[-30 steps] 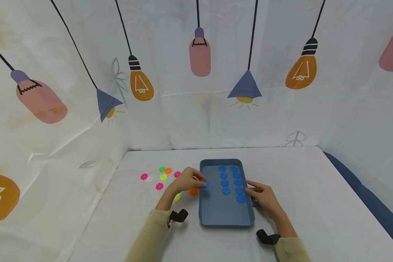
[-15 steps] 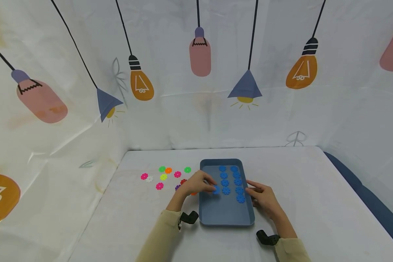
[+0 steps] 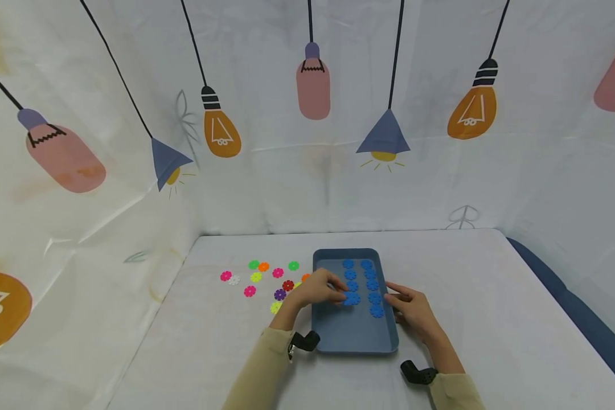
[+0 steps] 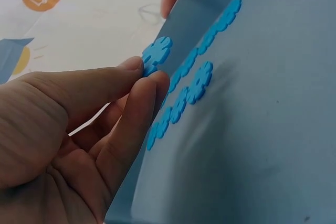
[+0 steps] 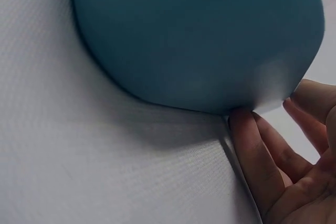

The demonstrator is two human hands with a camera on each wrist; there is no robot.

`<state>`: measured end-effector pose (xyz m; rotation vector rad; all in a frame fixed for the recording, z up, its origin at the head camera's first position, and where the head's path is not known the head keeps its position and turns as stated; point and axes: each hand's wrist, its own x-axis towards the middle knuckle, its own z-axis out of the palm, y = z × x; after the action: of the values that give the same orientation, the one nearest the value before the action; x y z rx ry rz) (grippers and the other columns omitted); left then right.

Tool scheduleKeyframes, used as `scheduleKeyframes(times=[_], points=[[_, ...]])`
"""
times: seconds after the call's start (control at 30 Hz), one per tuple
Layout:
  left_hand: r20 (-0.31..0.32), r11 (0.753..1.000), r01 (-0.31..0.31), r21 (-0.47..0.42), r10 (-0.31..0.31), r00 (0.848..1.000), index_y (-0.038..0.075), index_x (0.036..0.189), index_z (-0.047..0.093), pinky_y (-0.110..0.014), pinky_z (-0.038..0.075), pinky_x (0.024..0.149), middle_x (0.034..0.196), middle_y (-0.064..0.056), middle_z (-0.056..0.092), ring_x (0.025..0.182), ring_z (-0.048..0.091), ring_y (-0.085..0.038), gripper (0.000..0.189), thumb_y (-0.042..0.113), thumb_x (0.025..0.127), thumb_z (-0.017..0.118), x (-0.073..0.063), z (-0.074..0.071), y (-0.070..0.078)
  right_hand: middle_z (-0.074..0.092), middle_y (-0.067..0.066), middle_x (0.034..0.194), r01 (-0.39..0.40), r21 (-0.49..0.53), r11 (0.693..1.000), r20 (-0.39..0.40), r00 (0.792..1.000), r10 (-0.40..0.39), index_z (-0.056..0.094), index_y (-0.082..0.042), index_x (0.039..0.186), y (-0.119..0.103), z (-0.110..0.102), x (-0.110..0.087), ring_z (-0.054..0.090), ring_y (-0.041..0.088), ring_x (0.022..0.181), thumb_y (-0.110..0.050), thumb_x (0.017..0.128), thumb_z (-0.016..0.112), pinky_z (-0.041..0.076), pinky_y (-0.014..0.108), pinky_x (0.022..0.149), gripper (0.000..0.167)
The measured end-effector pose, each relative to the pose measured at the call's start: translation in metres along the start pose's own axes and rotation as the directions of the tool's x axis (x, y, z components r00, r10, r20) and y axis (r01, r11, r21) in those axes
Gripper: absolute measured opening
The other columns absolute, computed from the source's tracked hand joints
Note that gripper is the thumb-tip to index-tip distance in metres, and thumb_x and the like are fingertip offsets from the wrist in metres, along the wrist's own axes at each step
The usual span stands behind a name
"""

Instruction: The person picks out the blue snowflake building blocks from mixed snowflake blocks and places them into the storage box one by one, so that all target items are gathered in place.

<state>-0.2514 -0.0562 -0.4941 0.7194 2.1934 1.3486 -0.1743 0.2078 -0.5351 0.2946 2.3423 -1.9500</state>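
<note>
My left hand (image 3: 320, 288) is over the blue-grey tray (image 3: 356, 337), pinching a blue snowflake disc (image 4: 157, 52) between thumb and fingertips. Two rows of blue snowflake discs (image 3: 373, 286) lie flat in the tray, toward its far and right part. In the left wrist view, the held disc is raised above the rows, close to the end of the shorter row. My right hand (image 3: 415, 310) holds the tray's right edge. In the right wrist view its fingers (image 5: 251, 142) press against the outer wall, and the thumb is up by the rim.
Left of the tray, loose discs in several colours lie on the white table (image 3: 184, 353): a pink disc (image 3: 249, 291), a purple disc (image 3: 279, 294), a red disc (image 3: 287, 285) and a green disc (image 3: 294, 266) among them. A lamp-printed white cloth (image 3: 266, 188) hangs behind.
My left hand has carried the blue disc rightward from the tray's left edge to beside the shorter row, uncovering more loose discs. The right hand and the tray have stayed put.
</note>
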Motion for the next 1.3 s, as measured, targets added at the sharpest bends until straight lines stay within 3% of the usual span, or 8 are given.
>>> scheduleKeyframes(times=[0.23, 0.83, 1.3], points=[[0.01, 1.0, 0.005, 0.023, -0.006, 1.0, 0.002, 0.101, 0.075, -0.027, 0.056, 0.068, 0.08, 0.0, 0.071, 0.068, 0.068, -0.017, 0.017, 0.01, 0.086, 0.075, 0.005, 0.005, 0.003, 0.064, 0.022, 0.118, 0.001, 0.004, 1.0, -0.004, 1.0, -0.001, 0.053, -0.006, 0.14, -0.001, 0.001, 0.0, 0.067, 0.021, 0.087, -0.027, 0.09, 0.071, 0.057, 0.033, 0.065, 0.057], [0.116, 0.997, 0.074, -0.02, -0.072, 0.991, 0.004, 0.091, 0.074, -0.029, 0.058, 0.065, 0.074, -0.006, 0.069, 0.066, 0.068, -0.018, 0.008, 0.005, 0.083, 0.076, 0.012, 0.012, -0.001, 0.062, 0.024, 0.121, -0.002, -0.009, 1.0, -0.007, 1.0, 0.001, 0.052, -0.006, 0.14, -0.002, 0.001, -0.002, 0.067, 0.022, 0.091, -0.03, 0.09, 0.071, 0.057, 0.034, 0.067, 0.059], [0.115, 0.995, 0.101, -0.009, -0.099, 0.988, 0.002, 0.087, 0.073, -0.03, 0.058, 0.063, 0.073, -0.007, 0.068, 0.063, 0.067, -0.019, 0.006, 0.004, 0.083, 0.077, 0.013, 0.016, -0.001, 0.061, 0.023, 0.122, -0.005, -0.003, 1.0, -0.011, 1.0, 0.004, 0.052, -0.007, 0.14, 0.0, 0.001, -0.001, 0.067, 0.021, 0.09, -0.029, 0.091, 0.07, 0.057, 0.033, 0.067, 0.057]])
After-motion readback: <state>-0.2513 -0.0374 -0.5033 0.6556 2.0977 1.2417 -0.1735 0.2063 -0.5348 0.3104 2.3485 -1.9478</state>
